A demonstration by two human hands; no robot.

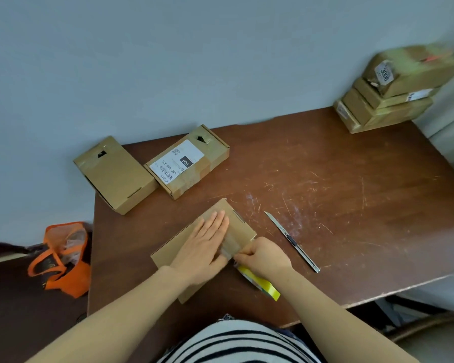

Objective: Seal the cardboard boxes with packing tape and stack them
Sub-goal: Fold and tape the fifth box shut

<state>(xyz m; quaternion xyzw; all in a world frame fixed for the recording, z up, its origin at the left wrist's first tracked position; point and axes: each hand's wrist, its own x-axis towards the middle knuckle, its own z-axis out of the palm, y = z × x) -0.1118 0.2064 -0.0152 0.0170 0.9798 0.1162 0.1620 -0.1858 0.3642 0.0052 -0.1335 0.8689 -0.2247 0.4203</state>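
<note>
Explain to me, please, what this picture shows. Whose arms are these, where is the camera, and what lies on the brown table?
There is no machine here: a person works with two bare hands. The one picture comes from a camera worn on the person's head, looking down. The left hand lies flat on a cardboard box, pressing down a strip of clear tape. The right hand holds a yellow tape roll at the box's edge. On the table also lie a utility knife, a plain box and a labelled box at the far left, and a stack of boxes in the far right corner. An orange bag sits on the floor to the left.
</note>
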